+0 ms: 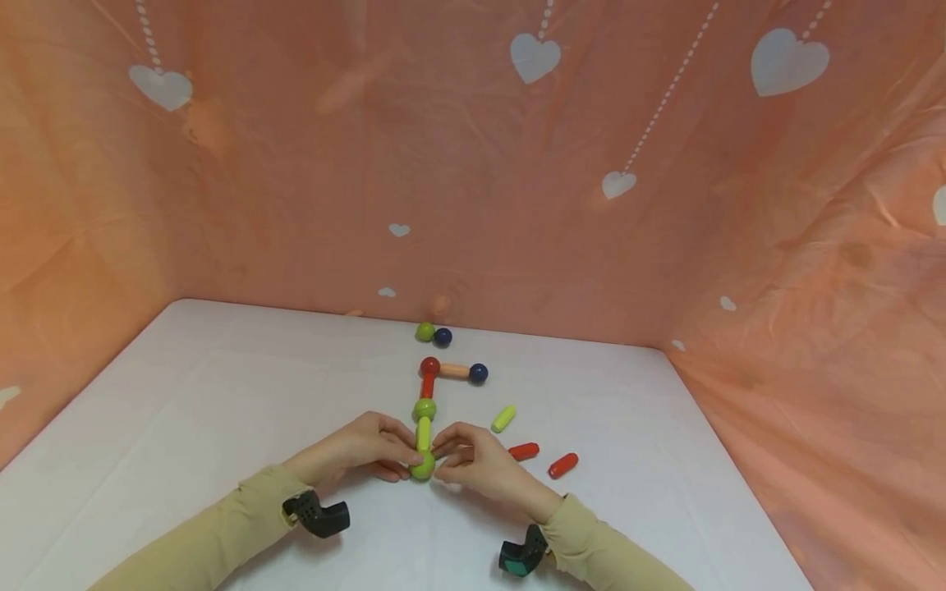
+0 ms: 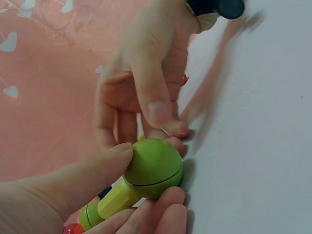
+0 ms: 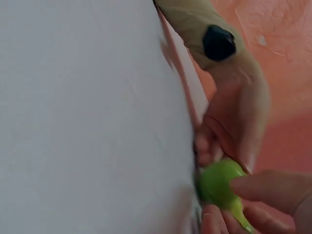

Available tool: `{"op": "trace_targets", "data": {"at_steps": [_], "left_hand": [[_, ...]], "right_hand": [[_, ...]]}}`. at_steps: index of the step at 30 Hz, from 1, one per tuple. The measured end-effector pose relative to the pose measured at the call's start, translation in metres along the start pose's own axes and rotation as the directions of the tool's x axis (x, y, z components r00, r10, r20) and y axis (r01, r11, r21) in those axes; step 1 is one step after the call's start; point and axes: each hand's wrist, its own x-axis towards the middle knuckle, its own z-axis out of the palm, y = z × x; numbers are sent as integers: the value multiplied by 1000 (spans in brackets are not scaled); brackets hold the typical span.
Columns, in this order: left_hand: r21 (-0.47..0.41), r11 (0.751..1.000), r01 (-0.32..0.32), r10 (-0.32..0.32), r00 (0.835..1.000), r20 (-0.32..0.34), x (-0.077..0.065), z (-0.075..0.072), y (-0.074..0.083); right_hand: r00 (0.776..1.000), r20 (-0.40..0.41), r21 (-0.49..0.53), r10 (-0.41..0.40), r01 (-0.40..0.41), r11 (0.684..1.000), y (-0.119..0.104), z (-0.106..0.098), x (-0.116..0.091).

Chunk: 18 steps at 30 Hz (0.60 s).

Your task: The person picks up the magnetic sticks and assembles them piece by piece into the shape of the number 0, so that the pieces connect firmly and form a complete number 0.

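My left hand point(image 1: 373, 447) pinches a green ball point(image 1: 422, 466) between thumb and fingers, as the left wrist view shows up close. That ball is the near end of a chain: a yellow-green rod point(image 1: 424, 433), another green ball point(image 1: 424, 410), a red rod point(image 1: 428, 386), a red ball point(image 1: 430, 367), then a peach rod point(image 1: 454, 370) out to a dark blue ball point(image 1: 479, 373). At the held ball's right side is my right hand point(image 1: 480, 469), fingers loosely bent. Its thumb stands off the ball in the left wrist view, with fingertips right behind the ball.
A loose yellow-green rod point(image 1: 504, 419) and two red rods point(image 1: 563, 465) lie right of the chain, one partly behind the right hand. Near the back edge of the white table point(image 1: 244, 386) sit a green ball point(image 1: 424, 332) and a dark blue ball point(image 1: 443, 337).
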Motion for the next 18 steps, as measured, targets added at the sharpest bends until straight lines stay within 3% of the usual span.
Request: {"op": "trace_targets", "data": {"at_steps": [3, 9, 13, 18], "left_hand": [[6, 1000, 4, -4, 1000, -4, 0, 0, 0], [19, 1000, 16, -15, 1000, -15, 1, 0, 0], [15, 1000, 1, -1, 1000, -4, 0, 0, -1], [11, 1000, -1, 1, 1000, 3, -1, 0, -1]], "right_hand": [[997, 26, -65, -75, 76, 995, -1, -20, -3], [978, 67, -220, -198, 208, 953, 0, -72, -17], [982, 50, -304, -181, 188, 934, 8, -96, -30], [993, 17, -372, -118, 115, 921, 19, -110, -42]]}}
